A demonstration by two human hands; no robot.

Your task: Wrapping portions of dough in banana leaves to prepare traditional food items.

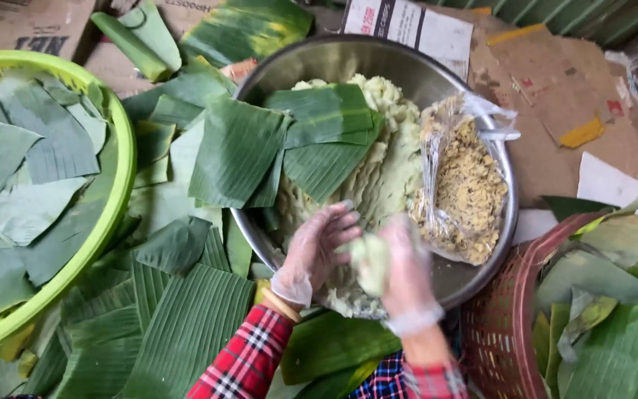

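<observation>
The person's two hands, both in thin clear plastic gloves, work at the near rim of a large steel bowl [481, 251]. The right hand [406, 275] is cupped around a pale green lump of dough [370, 260], grasping it in the palm with the fingers curved up behind it. The left hand [317, 247] is open, not gripping anything; its fingers are spread and their tips rest against the left side of the lump. A wooden bangle [280, 304] sits on the left wrist, above a red plaid sleeve [247, 360]. Directly beyond the hands, inside the bowl, lies the main mass of pale dough [385, 159], partly covered by cut squares of banana leaf [326, 137]. Beyond and to the right of the right hand, a clear plastic bag of crumbly yellow filling [467, 188] leans against the bowl's inner wall. To the left of the left hand, more banana leaf pieces [186, 325] are spread in overlapping layers over the work surface. Farther left stands a lime-green plastic basket [121, 166] that contains further leaf pieces. To the right of the right hand, near the bowl's rim, a reddish-brown woven basket [500, 332] holds larger leaf trimmings. Flattened cardboard [555, 96] lies beyond the bowl.
</observation>
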